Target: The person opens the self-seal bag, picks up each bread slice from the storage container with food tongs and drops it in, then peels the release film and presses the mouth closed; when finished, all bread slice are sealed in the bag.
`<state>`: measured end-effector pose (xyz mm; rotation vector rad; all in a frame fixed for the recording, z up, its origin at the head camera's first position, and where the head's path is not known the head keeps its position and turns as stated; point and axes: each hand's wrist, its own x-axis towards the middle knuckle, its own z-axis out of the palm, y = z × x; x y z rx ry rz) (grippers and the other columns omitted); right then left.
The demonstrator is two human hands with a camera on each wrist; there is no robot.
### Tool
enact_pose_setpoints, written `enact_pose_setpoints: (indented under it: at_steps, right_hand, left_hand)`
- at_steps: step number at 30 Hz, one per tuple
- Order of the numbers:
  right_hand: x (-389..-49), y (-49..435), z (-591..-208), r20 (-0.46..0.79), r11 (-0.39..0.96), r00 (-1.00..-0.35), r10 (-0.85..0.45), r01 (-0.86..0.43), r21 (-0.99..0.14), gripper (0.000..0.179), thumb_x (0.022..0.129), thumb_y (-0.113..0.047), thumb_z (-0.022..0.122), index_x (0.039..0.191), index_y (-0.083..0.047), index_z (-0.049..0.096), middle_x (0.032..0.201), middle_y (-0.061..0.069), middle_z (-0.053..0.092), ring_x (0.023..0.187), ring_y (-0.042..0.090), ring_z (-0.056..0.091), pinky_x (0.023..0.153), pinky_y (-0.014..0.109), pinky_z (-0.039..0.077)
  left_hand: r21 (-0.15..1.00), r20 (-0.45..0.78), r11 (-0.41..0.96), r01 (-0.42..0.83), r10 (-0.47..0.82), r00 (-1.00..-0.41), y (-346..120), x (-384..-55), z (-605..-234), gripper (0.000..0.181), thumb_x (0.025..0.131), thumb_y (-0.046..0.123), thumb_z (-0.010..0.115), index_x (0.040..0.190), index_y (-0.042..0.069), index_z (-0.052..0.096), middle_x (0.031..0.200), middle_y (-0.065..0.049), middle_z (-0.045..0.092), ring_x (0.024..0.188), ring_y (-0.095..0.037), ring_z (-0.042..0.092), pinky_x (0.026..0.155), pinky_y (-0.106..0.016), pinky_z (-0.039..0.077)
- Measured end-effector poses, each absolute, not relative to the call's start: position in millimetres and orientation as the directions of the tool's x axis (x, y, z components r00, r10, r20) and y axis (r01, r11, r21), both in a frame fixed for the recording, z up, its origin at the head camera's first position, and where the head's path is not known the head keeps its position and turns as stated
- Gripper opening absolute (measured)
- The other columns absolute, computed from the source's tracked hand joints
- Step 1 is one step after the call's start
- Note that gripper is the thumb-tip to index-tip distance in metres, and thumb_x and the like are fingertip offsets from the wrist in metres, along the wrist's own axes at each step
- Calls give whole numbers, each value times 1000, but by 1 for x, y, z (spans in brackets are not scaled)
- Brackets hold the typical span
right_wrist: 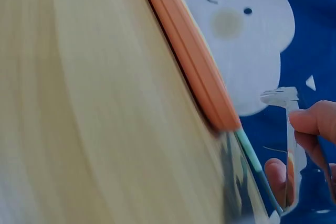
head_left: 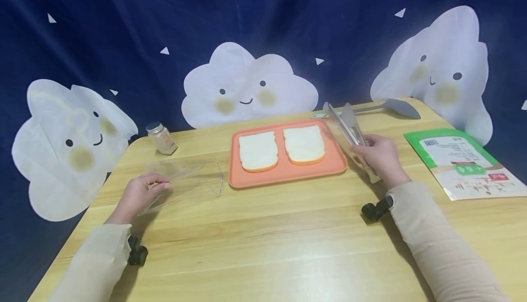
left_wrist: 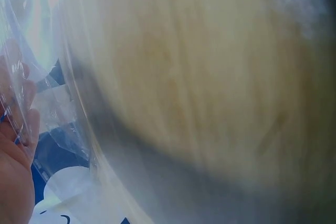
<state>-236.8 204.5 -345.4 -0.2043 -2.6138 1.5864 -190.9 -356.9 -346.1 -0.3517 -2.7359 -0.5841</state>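
Observation:
My left hand (head_left: 142,196) pinches a clear plastic bag (head_left: 193,174) over the left part of the table; in the left wrist view the bag (left_wrist: 58,111) lies across the fingers (left_wrist: 23,121). In my right hand (head_left: 382,155) is a pair of metal tongs (head_left: 346,121), gripped between thumb and fingers, its ends pointing up and away beside the tray. The tongs' toothed tip (right_wrist: 281,96) shows in the right wrist view. Between the hands lies an orange tray (head_left: 284,179) bearing two white bread slices, one left (head_left: 258,151) and one right (head_left: 304,142).
A small lidded jar (head_left: 162,139) stands at the back left. Behind the tongs lies a turner with a dark grey blade (head_left: 402,107). A green and white packet (head_left: 467,162) lies flat at the right. A dark blue curtain (head_left: 263,13) with clouds hangs behind the table.

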Motion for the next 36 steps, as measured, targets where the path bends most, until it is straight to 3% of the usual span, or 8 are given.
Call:
enact_pose_setpoints:
  at_steps: [4,9,15,18,22,31,36]
  right_hand:
    - [-237,192,-343,-23,407,-991,131,75,-910,66,83,-29,67,134,3,43,114,27,57,65,8,60,58,25,52]
    - [-237,180,-342,-95,291,-990,106,122,-949,60,82,-31,68,129,1,48,103,23,61,65,15,62,59,32,53]
    - [-237,166,-343,-110,121,-994,15,111,-986,53,85,-15,62,131,6,45,105,24,59,69,19,65,66,34,55]
    - [-236,157,-341,-125,55,-992,-15,124,-991,51,85,-13,62,128,9,45,95,21,63,71,21,66,71,36,55]
    - [-233,145,-337,-135,41,-990,-37,133,-990,52,87,-14,62,128,12,43,82,12,64,68,19,65,68,33,55]
    - [-231,117,-339,-126,-20,-987,-97,128,-992,48,86,-6,59,126,14,43,83,11,59,69,13,59,67,25,52]
    - [-225,104,-341,-118,-62,-981,-154,129,-990,48,88,-5,56,129,15,39,95,20,56,71,13,61,73,26,53]
  left_hand:
    - [348,363,886,306,173,-916,-357,-190,-346,5,82,10,69,86,7,71,91,-9,69,83,-13,59,70,-31,47]
    - [347,361,887,305,174,-916,-356,-190,-346,5,82,10,69,86,7,70,90,-9,69,84,-16,60,71,-33,47]
    - [357,349,886,296,167,-922,-355,-190,-345,5,82,11,69,86,8,70,90,-9,69,85,-17,59,72,-32,47]
    - [367,338,884,289,162,-927,-354,-189,-345,6,83,12,69,86,7,70,91,-9,69,86,-22,60,74,-38,47]
    - [377,335,881,286,158,-929,-354,-189,-345,6,83,12,68,86,6,70,92,-11,68,88,-28,60,75,-44,46]
    - [377,329,886,269,144,-933,-354,-189,-347,6,83,13,68,86,7,70,91,-10,69,89,-27,60,74,-38,46]
    - [371,329,889,269,145,-933,-354,-189,-346,6,83,12,68,86,7,70,91,-10,69,89,-28,61,74,-37,46]
